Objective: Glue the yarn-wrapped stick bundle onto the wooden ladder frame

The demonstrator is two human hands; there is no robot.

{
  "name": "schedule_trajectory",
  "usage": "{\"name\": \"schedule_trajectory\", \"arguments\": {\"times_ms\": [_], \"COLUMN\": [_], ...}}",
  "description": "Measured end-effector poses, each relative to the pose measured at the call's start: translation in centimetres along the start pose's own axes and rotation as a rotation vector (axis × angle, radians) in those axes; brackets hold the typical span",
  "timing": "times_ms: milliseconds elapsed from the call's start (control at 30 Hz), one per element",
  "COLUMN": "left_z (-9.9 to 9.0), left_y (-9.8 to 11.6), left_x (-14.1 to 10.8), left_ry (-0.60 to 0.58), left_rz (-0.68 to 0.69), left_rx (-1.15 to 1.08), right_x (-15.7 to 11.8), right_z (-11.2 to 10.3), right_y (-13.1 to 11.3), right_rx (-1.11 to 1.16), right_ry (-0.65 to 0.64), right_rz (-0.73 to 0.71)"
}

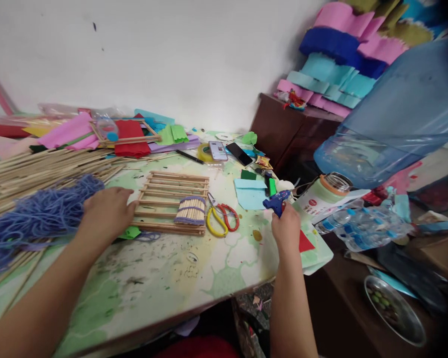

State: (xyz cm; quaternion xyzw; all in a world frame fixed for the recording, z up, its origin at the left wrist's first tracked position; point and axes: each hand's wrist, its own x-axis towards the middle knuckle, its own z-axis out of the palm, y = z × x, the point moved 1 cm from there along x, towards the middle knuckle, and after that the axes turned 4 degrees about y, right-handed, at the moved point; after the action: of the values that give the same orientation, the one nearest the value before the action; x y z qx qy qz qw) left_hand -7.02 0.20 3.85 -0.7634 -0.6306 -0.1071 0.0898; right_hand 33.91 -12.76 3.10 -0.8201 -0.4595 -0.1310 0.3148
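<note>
My right hand [285, 226] is wrapped round the handle of a blue glue gun [275, 200] at the table's right side. My left hand [110, 211] lies open between a heap of blue yarn [65, 201] and a rack of thin wooden sticks [157, 203]. Its fingertips are close to the rack's left edge; whether they touch it I cannot tell. A small panel of short pale sticks woven with blue yarn [190, 210] rests on the rack's right part. Scissors with one yellow and one red handle [223, 219] lie just right of the rack.
Long thin sticks [33, 174] and coloured paper [69, 130] cover the table's left side. Two phones [239, 154] lie at the back. A light-blue paper piece [251, 194] and a thermos [323, 194] are near the glue gun. A large water jug [392, 114] stands at right.
</note>
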Motion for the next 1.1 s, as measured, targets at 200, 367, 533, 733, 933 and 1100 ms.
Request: {"name": "schedule_trajectory", "arguments": {"times_ms": [200,367,533,733,933,1100], "left_z": [-1.3,-0.2,-0.1,-1.3,-2.5,-2.3], "left_y": [8.8,12.0,11.7,10.1,11.9,13.1], "left_x": [-1.2,-2.3,-2.6,-1.8,-1.8,-1.5], "left_ry": [-0.004,-0.112,-0.122,-0.155,-0.126,-0.154], "left_rz": [0.157,0.116,0.118,0.012,0.054,0.064], "left_rx": [-0.273,-0.283,-0.355,-0.394,-0.267,-0.218], "right_x": [-4.5,-9.6,-11.4,-11.8,-12.4,-12.6], "right_z": [-0.3,1.6,3.2,3.7,3.3,2.9], "right_y": [-5.7,-9.8,-10.4,-10.2,-10.2,-10.2], "right_rx": [0.694,0.982,1.200,1.498,1.355,1.175], "right_ry": [-0.004,-0.192,-0.308,-0.274,-0.325,-0.326], "right_rz": [0.001,-0.047,0.121,0.368,0.243,0.184]}}
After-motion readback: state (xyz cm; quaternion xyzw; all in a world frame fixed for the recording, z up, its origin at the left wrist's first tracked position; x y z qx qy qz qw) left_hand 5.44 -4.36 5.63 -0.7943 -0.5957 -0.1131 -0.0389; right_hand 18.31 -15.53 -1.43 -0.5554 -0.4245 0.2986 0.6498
